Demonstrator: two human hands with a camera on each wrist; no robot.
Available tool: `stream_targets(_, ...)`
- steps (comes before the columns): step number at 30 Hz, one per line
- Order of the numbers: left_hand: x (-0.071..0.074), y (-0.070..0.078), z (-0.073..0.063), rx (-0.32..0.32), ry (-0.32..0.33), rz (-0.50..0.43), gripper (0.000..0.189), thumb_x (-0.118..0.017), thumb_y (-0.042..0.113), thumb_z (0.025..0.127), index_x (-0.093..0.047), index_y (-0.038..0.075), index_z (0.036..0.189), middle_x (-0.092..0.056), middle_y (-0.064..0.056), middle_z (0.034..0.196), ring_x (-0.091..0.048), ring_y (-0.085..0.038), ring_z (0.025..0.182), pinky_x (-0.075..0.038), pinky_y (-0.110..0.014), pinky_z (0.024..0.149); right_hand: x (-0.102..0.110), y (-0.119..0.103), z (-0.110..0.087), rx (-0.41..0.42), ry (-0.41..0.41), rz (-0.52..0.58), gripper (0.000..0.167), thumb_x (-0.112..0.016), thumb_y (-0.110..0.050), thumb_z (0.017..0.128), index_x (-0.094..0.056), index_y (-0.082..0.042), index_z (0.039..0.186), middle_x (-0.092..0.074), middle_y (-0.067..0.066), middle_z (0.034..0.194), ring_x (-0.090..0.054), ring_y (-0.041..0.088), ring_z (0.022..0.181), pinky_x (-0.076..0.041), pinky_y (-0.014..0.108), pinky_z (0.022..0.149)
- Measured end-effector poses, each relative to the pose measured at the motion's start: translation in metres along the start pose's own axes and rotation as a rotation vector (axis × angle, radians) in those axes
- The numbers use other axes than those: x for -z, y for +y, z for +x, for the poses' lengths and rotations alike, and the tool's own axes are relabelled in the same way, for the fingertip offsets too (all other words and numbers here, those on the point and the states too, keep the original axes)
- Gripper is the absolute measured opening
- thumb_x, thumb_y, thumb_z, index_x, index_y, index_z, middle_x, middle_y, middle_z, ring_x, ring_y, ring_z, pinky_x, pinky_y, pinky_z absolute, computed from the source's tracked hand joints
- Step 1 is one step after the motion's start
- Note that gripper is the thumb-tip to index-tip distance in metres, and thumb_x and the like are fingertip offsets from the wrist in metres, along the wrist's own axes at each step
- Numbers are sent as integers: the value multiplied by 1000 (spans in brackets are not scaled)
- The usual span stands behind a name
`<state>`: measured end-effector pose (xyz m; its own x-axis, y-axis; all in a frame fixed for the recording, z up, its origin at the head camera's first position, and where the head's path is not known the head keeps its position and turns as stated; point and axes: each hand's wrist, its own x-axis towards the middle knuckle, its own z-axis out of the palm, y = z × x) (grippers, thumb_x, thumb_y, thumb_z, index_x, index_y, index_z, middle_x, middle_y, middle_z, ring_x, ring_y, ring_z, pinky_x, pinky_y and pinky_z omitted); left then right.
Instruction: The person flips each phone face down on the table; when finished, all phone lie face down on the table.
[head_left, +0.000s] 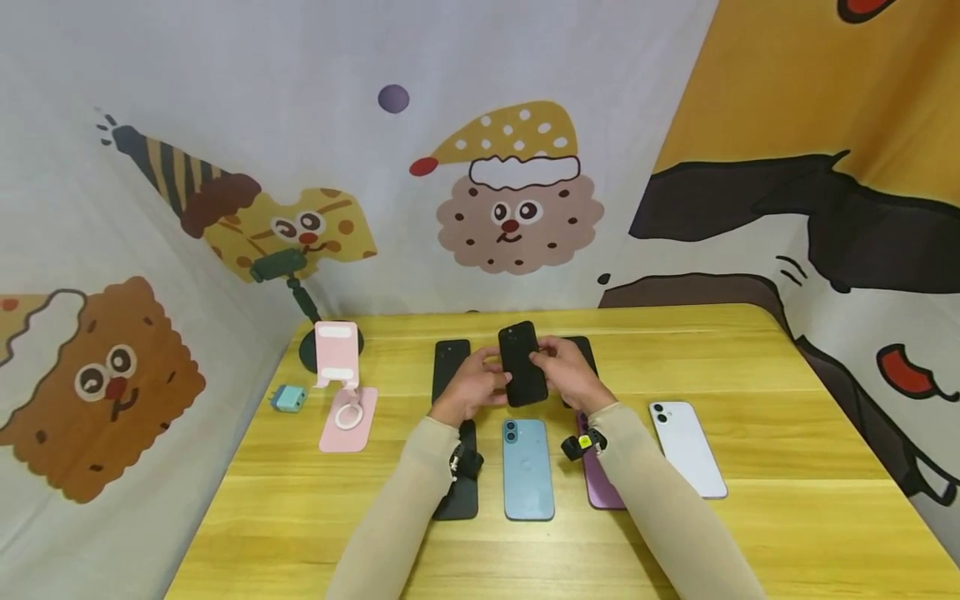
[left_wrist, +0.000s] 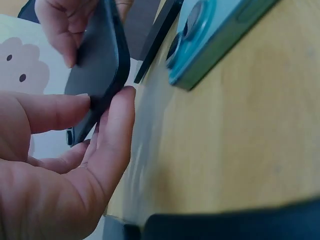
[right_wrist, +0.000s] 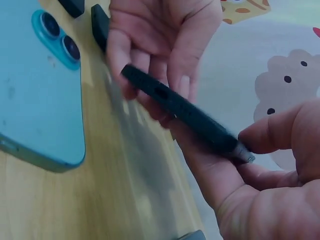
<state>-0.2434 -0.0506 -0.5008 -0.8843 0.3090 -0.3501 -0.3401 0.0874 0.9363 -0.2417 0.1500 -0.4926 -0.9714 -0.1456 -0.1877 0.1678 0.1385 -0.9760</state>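
Both hands hold a black phone [head_left: 524,371] above the table, its camera corner toward the back. My left hand [head_left: 474,385] pinches its left edge between thumb and fingers. On the opposite edge, my right hand [head_left: 572,373] grips with the thumb over the near face. In the right wrist view the end of the phone [right_wrist: 182,110] with its port slot faces the camera. Below the hands lies a light blue phone [head_left: 528,475], back side up. Dark phones lie behind the left hand [head_left: 451,360] and partly hidden behind the right hand [head_left: 582,343].
Another dark phone [head_left: 457,502] lies under the left wrist. A purple phone [head_left: 600,487] is partly covered by the right forearm, with a white phone [head_left: 688,450] to its right. At left are a pink phone stand [head_left: 337,354], a blue charger plug [head_left: 288,398] and a dark green stand [head_left: 302,300].
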Motion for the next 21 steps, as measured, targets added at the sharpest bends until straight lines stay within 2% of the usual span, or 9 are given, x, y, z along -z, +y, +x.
stream_targets(7,3,7,-3,-5,43,51,64,-67,4,102,-43,17,160,-58,-19,140,-72,-28,107,-66,-39,81,3,0,4,-2,15,-55,46,-55,-15,109,-51,5,150,-59,19,118,-73,23,87,-67,38,74)
stream_targets(15,4,5,-1,-37,92,112,62,-68,1,101,-49,17,157,-60,-18,128,-70,-26,101,-66,-37,78,5,7,9,49,90,-318,43,-67,-18,104,-61,-5,145,-74,17,110,-74,22,82,-65,34,68)
stream_targets(21,4,3,1,-48,131,141,58,-67,-4,99,-54,12,153,-64,-17,121,-70,-23,94,-66,-34,75,5,11,13,34,85,-316,48,-69,-16,103,-58,-5,149,-73,18,117,-75,23,87,-65,34,69)
